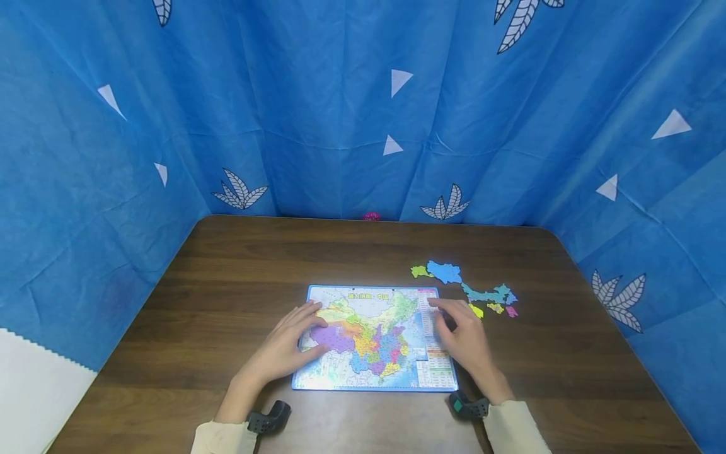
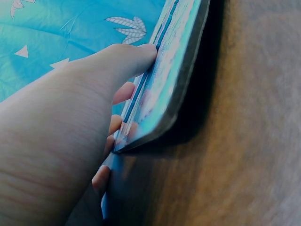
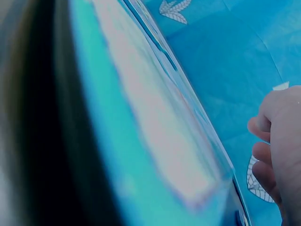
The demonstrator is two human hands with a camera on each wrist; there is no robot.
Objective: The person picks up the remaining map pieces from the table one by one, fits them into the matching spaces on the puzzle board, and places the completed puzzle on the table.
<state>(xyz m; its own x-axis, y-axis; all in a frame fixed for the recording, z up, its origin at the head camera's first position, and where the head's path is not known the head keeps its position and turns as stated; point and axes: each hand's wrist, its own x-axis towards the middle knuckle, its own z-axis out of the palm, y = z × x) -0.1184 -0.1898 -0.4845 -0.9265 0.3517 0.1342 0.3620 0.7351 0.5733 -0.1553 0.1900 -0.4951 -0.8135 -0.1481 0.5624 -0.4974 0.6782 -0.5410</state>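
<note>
A map puzzle board [image 1: 309, 381] with a blue rim lies flat on the table, its colored province pieces clustered in the middle. My left hand [image 1: 283, 345] rests on the board's left side, fingers spread and thumb beside the purple piece [image 1: 331, 339]. In the left wrist view the thumb [image 2: 134, 59] touches the board's face. Over the right edge is my right hand [image 1: 467, 337], index finger and thumb apart with a gap between them. No piece shows in it. The right wrist view has its fingers [image 3: 264, 153] loosely bent, beside the board [image 3: 146, 113].
Loose puzzle pieces lie beyond the board's right side: a blue one [image 1: 445, 272], a green one [image 1: 420, 271], a long teal one [image 1: 482, 294], and small yellow and pink [image 1: 512, 311] ones. Blue curtains [image 1: 340, 126] hang around the brown table [image 1: 227, 271].
</note>
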